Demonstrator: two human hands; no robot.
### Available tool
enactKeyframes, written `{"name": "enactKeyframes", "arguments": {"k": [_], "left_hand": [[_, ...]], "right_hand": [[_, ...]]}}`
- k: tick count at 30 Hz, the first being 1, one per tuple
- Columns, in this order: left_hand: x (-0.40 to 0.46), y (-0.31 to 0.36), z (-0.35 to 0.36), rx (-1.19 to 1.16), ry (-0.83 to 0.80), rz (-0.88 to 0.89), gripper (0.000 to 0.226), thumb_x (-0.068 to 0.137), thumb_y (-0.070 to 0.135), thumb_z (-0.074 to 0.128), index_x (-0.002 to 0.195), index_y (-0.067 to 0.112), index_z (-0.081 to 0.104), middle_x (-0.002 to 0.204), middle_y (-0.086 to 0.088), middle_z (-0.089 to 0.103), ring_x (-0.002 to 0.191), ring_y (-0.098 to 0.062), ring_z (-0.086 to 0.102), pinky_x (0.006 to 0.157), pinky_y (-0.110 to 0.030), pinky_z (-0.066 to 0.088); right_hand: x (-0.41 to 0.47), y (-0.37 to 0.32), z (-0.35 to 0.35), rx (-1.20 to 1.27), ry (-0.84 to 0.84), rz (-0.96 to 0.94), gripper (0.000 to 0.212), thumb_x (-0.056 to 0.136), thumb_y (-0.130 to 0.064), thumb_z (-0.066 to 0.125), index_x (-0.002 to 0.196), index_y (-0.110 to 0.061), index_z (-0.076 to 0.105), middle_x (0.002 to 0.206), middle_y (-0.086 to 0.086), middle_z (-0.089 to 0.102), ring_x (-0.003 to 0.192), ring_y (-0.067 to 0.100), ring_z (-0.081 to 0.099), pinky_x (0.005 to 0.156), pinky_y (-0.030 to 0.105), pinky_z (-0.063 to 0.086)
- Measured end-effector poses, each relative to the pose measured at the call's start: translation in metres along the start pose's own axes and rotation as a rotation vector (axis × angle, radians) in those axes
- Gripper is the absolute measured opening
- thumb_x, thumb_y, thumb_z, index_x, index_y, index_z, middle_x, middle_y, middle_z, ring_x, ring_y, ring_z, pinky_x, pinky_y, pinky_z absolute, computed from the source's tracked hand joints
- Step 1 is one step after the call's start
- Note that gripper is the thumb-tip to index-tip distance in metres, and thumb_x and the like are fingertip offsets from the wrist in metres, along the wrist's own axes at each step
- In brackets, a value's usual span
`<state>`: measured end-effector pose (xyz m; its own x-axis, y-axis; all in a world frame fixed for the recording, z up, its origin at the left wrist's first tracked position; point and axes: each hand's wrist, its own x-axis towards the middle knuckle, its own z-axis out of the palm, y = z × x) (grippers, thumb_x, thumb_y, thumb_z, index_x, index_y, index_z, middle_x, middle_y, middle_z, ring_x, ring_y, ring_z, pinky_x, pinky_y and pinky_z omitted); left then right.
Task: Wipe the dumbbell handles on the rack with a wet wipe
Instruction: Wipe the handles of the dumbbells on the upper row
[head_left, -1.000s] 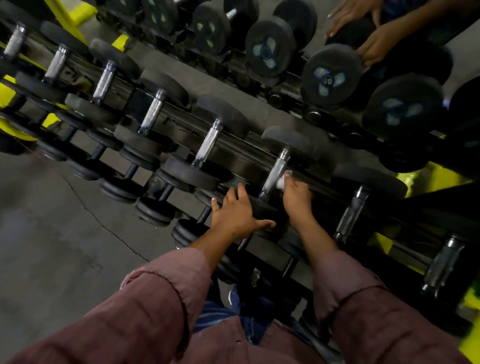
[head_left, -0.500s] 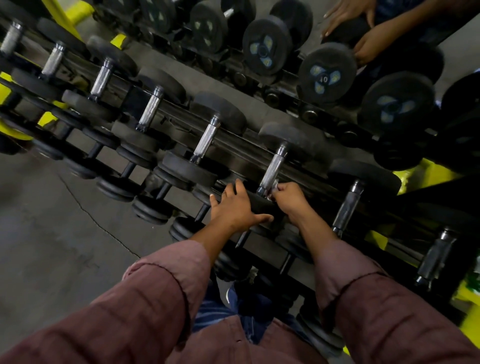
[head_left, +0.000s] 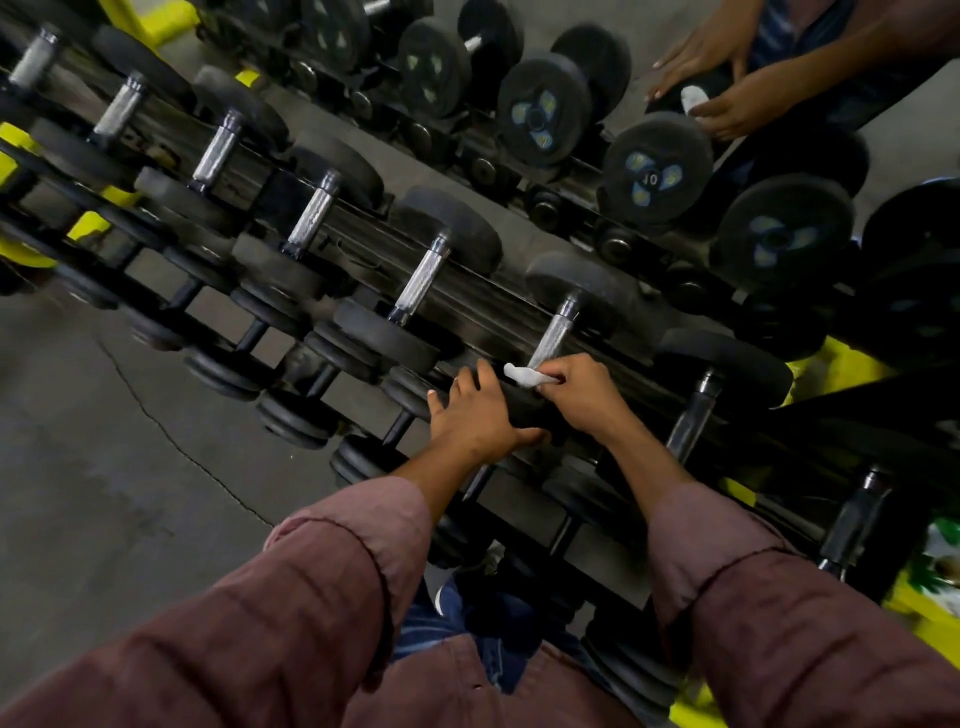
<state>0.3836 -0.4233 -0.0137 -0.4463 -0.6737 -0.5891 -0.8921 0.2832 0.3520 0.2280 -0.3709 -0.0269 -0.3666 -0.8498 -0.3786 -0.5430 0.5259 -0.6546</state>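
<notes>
Step in hand: wiping the lower end of one chrome handle on the top tier of the rack, judging by where the wipe sits.
Doing it well: wrap the wet wipe fully round the bar and draw it along the whole knurled length up to the far head, turning the wrist so the underside is cleaned too; keep the dumbbell braced so it does not roll.
Right hand: fingers curled and pinching the wipe at the base of the handle, knuckles up, wrist bent down from a forearm reaching in from the lower right.
Left hand: fingers straight and spread, palm flat on the near black head of the same dumbbell, thumb along its lower edge; it steadies, it does not grasp.
Wipe contact: it seems to touch the bar, though the right fingers hide the meeting point.
Other handles: a row of them lies on the rack to the left, and darker ones to the right.
</notes>
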Motion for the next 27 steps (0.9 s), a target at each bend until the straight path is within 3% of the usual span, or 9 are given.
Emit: {"name": "enactKeyframes", "arguments": {"k": [4,7,10,13,18,20,22,24,27], "left_hand": [[0.000,-0.002,0.002,-0.010,-0.003,0.006,0.136,0.071,0.078,0.071,0.161,0.013,-0.007,0.169,-0.015,0.006,0.155,-0.032,0.013,0.123,-0.063,0.005],[-0.001,-0.002,0.002,-0.011,-0.006,-0.002,0.136,0.071,0.080,0.070,0.162,0.014,-0.008,0.169,-0.015,0.003,0.156,-0.032,0.009,0.123,-0.062,0.004],[-0.001,-0.001,0.002,-0.020,-0.012,-0.003,0.138,0.068,0.081,0.070,0.162,0.016,-0.008,0.170,-0.015,0.002,0.156,-0.033,0.008,0.123,-0.062,0.003],[0.000,-0.002,0.002,-0.017,-0.017,-0.008,0.140,0.067,0.083,0.070,0.162,0.017,-0.008,0.170,-0.015,0.002,0.156,-0.032,0.007,0.123,-0.062,0.003],[0.001,-0.002,0.001,0.002,-0.022,-0.003,0.139,0.067,0.083,0.070,0.162,0.016,-0.008,0.169,-0.015,0.004,0.156,-0.033,0.009,0.122,-0.062,0.003],[0.002,-0.003,0.001,-0.001,-0.027,0.000,0.140,0.067,0.083,0.069,0.162,0.017,-0.009,0.169,-0.016,0.003,0.156,-0.033,0.008,0.122,-0.063,0.002],[0.003,-0.004,0.001,0.007,-0.025,0.000,0.140,0.067,0.085,0.069,0.162,0.017,-0.009,0.169,-0.016,0.003,0.156,-0.032,0.008,0.122,-0.063,0.002],[0.005,-0.004,0.002,0.019,-0.018,0.001,0.140,0.066,0.086,0.068,0.162,0.017,-0.008,0.169,-0.016,0.005,0.156,-0.032,0.009,0.121,-0.063,0.003],[0.006,-0.005,0.003,0.033,-0.015,0.006,0.141,0.065,0.087,0.067,0.161,0.016,-0.007,0.168,-0.016,0.007,0.156,-0.031,0.011,0.121,-0.064,0.004]], "right_hand": [[-0.001,0.009,0.009,0.106,0.073,0.131,0.040,0.087,-0.032,0.066,0.060,-0.002,0.059,0.058,0.011,0.053,0.053,0.012,0.045,0.054,0.031,0.032],[0.000,0.015,0.012,0.171,0.113,0.247,0.036,0.089,-0.027,0.060,0.061,-0.004,0.058,0.059,0.009,0.053,0.058,0.017,0.047,0.053,0.031,0.032],[0.006,0.025,0.018,0.146,0.094,0.285,0.011,0.082,-0.018,0.064,0.080,-0.011,0.071,0.076,0.003,0.067,0.075,0.016,0.060,0.065,0.026,0.042],[0.015,0.030,0.023,0.248,0.038,0.334,0.019,0.076,-0.008,0.070,0.093,-0.015,0.075,0.086,0.000,0.073,0.084,0.016,0.067,0.072,0.026,0.051],[0.029,0.023,0.023,0.802,0.095,0.496,0.031,0.079,0.020,0.053,0.095,-0.004,0.064,0.087,0.018,0.074,0.083,0.030,0.070,0.070,0.033,0.058],[0.035,0.013,0.020,1.077,0.146,0.523,0.034,0.081,0.028,0.040,0.082,-0.003,0.053,0.071,0.013,0.073,0.076,0.026,0.072,0.066,0.032,0.060],[0.048,0.009,0.019,1.207,0.256,0.562,0.043,0.077,0.033,0.036,0.071,-0.008,0.045,0.064,0.009,0.064,0.063,0.022,0.067,0.052,0.025,0.055],[0.061,0.012,0.020,1.303,0.329,0.583,0.044,0.075,0.034,0.035,0.073,-0.009,0.045,0.075,0.011,0.060,0.069,0.025,0.064,0.049,0.026,0.052],[0.069,0.015,0.022,1.419,0.310,0.557,0.047,0.068,0.031,0.032,0.092,-0.002,0.055,0.099,0.019,0.065,0.093,0.035,0.069,0.059,0.030,0.059]]}}
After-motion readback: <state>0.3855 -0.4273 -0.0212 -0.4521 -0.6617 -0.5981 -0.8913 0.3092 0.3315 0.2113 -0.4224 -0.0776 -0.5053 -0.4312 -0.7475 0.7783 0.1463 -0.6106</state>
